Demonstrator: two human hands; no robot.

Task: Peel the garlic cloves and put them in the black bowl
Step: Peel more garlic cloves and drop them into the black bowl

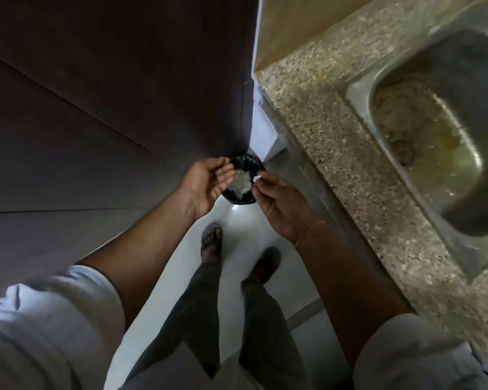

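Note:
Down on the floor stands a round black-lined container (248,163) holding a heap of pale papery scraps (241,182). My left hand (209,182) hovers over its left edge, palm cupped and fingers apart, with nothing visible in it. My right hand (279,204) is over the right edge, its thumb and fingertips pinching a small white piece (255,179). I cannot tell whether that piece is peel or a garlic clove. No other garlic is in view.
A speckled stone counter (321,122) runs along the right, with a steel sink (434,136) set in it. Dark cabinet panels (110,94) fill the left. My sandalled feet (212,237) stand on the white floor (237,218) just behind the container.

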